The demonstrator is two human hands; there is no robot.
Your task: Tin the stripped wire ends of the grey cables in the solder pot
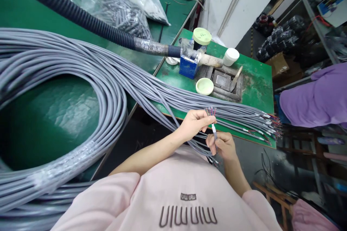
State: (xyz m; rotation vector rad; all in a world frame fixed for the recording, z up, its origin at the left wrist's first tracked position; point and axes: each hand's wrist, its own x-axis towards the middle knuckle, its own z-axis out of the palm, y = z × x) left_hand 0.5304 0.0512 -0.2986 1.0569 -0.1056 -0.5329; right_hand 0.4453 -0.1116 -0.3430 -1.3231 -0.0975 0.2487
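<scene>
Where the green bench [32, 11] fills the left side, a great coil of grey cables [62, 79] lies looped on it, part of the coil bound in clear wrap near the bench's near edge, and a black corrugated hose [81, 16] runs across its far part beside clear plastic bags of small parts [119, 3]. From the coil the cables fan rightward over a second, smaller green bench [255, 79], their stripped ends with coloured wires [268, 126] lying at its near right corner. Towards that bench's far edge stand a blue box [187, 66], a jar with a pale green lid [202, 36] and a white cup [231, 56], with a pale green lid [204, 86] lying beside a grimy metal fixture [225, 81] near the middle. Just off the near edge of the small bench, the left hand [193, 124] pinches the stripped coloured wire tips [210, 111] of one grey cable between thumb and fingers, the tips standing up above the fingers. Just right and below, the right hand [223, 146] is closed around the same cable's grey jacket [214, 131], holding it upright; the two hands are near each other, with a short stretch of cable between them. At the far right edge a person's purple sleeve [314, 97] shows
</scene>
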